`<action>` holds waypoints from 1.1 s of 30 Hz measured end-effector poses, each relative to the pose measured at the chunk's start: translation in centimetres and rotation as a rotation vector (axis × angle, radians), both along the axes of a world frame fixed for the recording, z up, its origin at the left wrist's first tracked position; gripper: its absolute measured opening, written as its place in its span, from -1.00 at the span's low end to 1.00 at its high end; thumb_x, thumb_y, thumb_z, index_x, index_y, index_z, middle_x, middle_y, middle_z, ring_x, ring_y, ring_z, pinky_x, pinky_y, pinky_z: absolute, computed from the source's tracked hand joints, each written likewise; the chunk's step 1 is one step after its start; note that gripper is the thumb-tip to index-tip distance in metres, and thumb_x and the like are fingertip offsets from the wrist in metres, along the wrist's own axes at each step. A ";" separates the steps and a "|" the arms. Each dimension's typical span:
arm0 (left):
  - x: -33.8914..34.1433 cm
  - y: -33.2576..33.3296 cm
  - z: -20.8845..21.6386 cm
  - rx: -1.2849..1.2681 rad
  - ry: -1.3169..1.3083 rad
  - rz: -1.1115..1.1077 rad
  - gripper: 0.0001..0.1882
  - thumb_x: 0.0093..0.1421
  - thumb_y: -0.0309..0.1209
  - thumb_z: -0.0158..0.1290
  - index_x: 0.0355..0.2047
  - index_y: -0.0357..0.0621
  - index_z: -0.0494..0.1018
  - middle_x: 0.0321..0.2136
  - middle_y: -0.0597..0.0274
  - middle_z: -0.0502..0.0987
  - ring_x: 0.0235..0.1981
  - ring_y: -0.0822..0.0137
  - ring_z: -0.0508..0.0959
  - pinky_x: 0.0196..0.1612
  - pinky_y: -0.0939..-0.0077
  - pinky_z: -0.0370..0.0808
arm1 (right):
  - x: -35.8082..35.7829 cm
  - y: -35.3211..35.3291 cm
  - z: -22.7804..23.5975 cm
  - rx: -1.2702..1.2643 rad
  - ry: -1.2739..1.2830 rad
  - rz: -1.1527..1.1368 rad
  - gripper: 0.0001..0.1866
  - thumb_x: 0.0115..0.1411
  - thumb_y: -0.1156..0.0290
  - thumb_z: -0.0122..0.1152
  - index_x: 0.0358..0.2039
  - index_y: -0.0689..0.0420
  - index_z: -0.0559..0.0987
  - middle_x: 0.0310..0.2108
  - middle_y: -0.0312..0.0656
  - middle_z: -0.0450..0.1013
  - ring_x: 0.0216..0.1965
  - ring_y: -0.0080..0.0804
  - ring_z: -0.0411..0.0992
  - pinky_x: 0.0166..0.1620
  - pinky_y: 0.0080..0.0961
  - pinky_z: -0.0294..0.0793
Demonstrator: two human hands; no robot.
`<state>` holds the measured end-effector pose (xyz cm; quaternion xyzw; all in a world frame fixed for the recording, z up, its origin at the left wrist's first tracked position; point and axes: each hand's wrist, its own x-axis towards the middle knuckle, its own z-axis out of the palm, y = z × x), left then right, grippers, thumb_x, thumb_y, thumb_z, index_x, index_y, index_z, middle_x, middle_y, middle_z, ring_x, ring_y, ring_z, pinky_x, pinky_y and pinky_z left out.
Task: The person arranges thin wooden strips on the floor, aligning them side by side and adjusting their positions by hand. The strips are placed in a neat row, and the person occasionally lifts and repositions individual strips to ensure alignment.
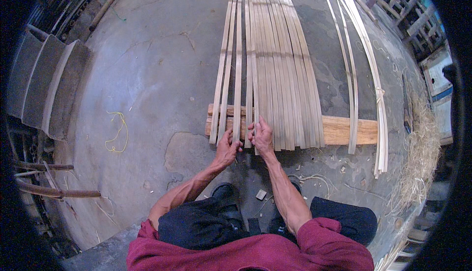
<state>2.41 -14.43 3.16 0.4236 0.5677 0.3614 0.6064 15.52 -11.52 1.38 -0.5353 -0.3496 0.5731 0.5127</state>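
Long pale bamboo strips (pixel 280 74) lie side by side in a row, their near ends resting across a wooden board (pixel 350 129). At the left of the row, a few strips (pixel 227 74) lie apart with gaps between them. My left hand (pixel 227 149) is closed at the near end of one of these separate strips, fingers curled round it. Just to its right, my right hand (pixel 262 136) pinches a strip at the left edge of the close-set row. The fingertips of both hands are partly hidden.
More loose strips (pixel 366 50) lie to the right, some bundled. Thin shavings (pixel 418 158) heap at the far right. A yellow string (pixel 126 131) lies on the concrete floor at left, near stepped concrete blocks (pixel 64 86). Small offcuts (pixel 261 194) are scattered by my feet.
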 end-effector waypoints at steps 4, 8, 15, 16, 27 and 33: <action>-0.1 0.1 -0.2 0.012 -0.019 -0.020 -0.49 0.10 -0.57 -0.15 0.07 -0.35 0.02 -0.49 0.18 0.45 -0.56 0.47 0.43 -0.45 0.62 0.42 | -0.2 0.1 -0.1 0.032 -0.157 0.030 -0.65 0.24 0.40 -0.28 0.00 0.27 0.24 -0.56 -0.22 0.32 -0.70 -0.56 0.29 -0.71 -0.64 0.26; -0.3 0.0 -0.4 0.033 0.002 -0.044 -0.51 0.10 -0.54 -0.12 0.05 -0.36 0.05 -0.48 0.17 0.45 -0.54 0.47 0.44 -0.43 0.62 0.42 | -1.1 -0.1 1.0 0.281 -0.913 -0.043 -0.60 0.17 0.39 -0.16 -0.01 0.31 0.28 -0.49 0.03 0.38 -0.53 -0.14 0.39 -0.46 -0.32 0.38; -0.6 0.3 0.7 0.112 0.058 -0.013 -0.69 0.19 -0.39 -0.17 -0.10 -0.30 0.22 -0.51 0.30 0.39 -0.57 0.53 0.38 -0.52 0.65 0.37 | -3.3 0.5 1.7 0.187 -0.682 -0.030 -0.57 0.12 0.38 -0.08 -0.01 0.31 0.29 -0.41 0.18 0.36 -0.37 0.02 0.38 -0.32 -0.25 0.35; -0.6 0.3 0.9 0.117 0.069 0.016 -0.70 0.20 -0.38 -0.18 -0.10 -0.30 0.22 -0.53 0.32 0.38 -0.58 0.54 0.36 -0.53 0.66 0.36 | -3.7 0.7 1.4 0.169 -0.680 -0.048 -0.57 0.12 0.38 -0.07 -0.01 0.30 0.30 -0.41 0.17 0.36 -0.36 0.02 0.38 -0.32 -0.25 0.35; -0.3 -0.6 -0.8 0.338 0.135 0.020 -0.66 0.22 -0.37 -0.26 -0.03 -0.24 0.19 -0.44 0.18 0.41 -0.47 0.42 0.40 -0.38 0.51 0.37 | -4.6 1.5 0.3 0.128 -0.770 -0.144 -0.55 0.04 0.41 -0.02 -0.01 0.27 0.32 -0.37 0.19 0.33 -0.30 0.08 0.35 -0.24 -0.18 0.34; -1.5 1.3 -2.7 0.510 0.272 -0.141 -0.59 0.18 -0.34 -0.24 0.02 -0.27 0.15 -0.27 -0.11 0.44 -0.28 0.03 0.47 -0.22 0.27 0.38 | -3.7 1.6 1.8 0.132 -0.920 0.009 -0.64 0.00 0.42 -0.01 -0.16 0.26 0.37 -0.28 0.12 0.26 -0.27 0.09 0.33 -0.23 -0.12 0.35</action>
